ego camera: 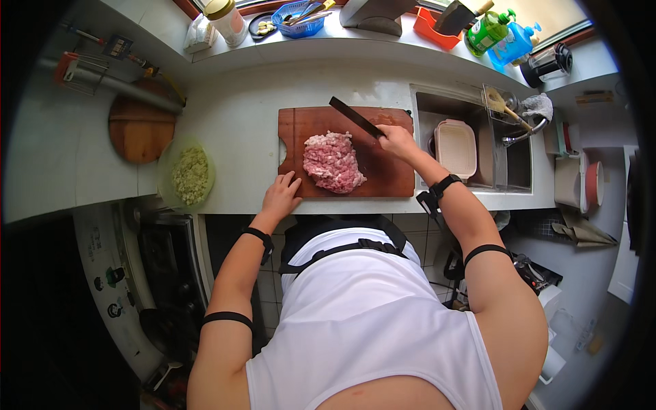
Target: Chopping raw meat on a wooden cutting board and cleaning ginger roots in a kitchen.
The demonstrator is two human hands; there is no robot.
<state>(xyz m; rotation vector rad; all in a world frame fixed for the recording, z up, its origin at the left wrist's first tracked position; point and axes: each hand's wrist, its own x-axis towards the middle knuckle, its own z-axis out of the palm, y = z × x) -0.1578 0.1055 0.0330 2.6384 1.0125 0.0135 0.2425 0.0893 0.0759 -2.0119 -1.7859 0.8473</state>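
A mound of minced raw meat lies on a reddish wooden cutting board. My right hand grips the handle of a dark-bladed kitchen knife, probably a cleaver seen edge-on, held above the board's upper right part with its blade pointing up and left. My left hand rests at the board's lower left corner, fingers slightly apart, holding nothing. Left of the board, a pale green bowl of chopped light green vegetable stands at the counter's front edge.
A steel sink holding a pale plastic basket adjoins the board on the right. A round wooden board leans at the left. Along the windowsill stand a jar, a blue basket, an orange holder and soap bottles.
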